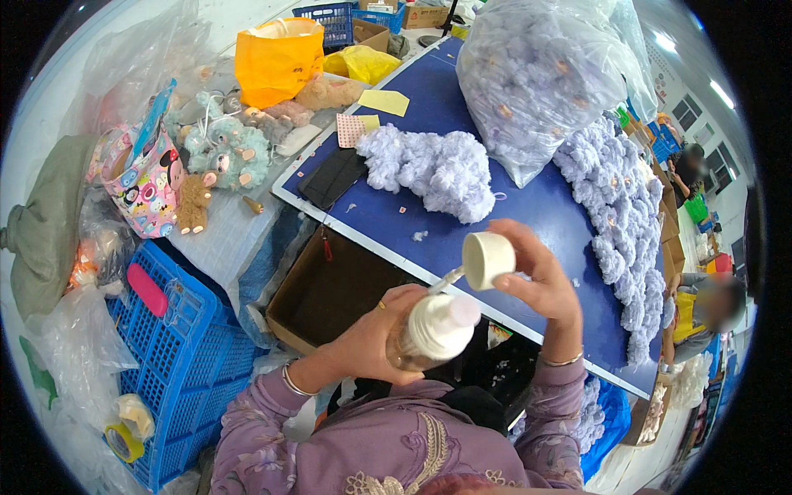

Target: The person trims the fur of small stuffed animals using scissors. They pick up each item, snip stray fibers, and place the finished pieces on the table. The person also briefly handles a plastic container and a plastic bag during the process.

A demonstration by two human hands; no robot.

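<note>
My left hand [367, 334] is wrapped round the body of a drinking bottle [437, 330], which has a white collar and a pale spout on top. It is tilted in front of my chest. In my right hand [540, 276], a cream-white cup-shaped cap [488, 261] is pinched between thumb and fingers, up and to the right of the spout. A narrow white strip reaches from the bottle's collar toward the cap; whether it joins them I cannot tell. Beyond my hands, a fluffy lavender plush piece [433, 173] lies on the blue table [528, 198].
A clear bag [544, 82] of lavender plush stands at the table's far side, with more plush pieces [615, 239] heaped along the right. A black phone-like case [332, 179] lies near the left edge. Blue crates [186, 346] and a patterned pouch [144, 186] are at left. Two people are at far right.
</note>
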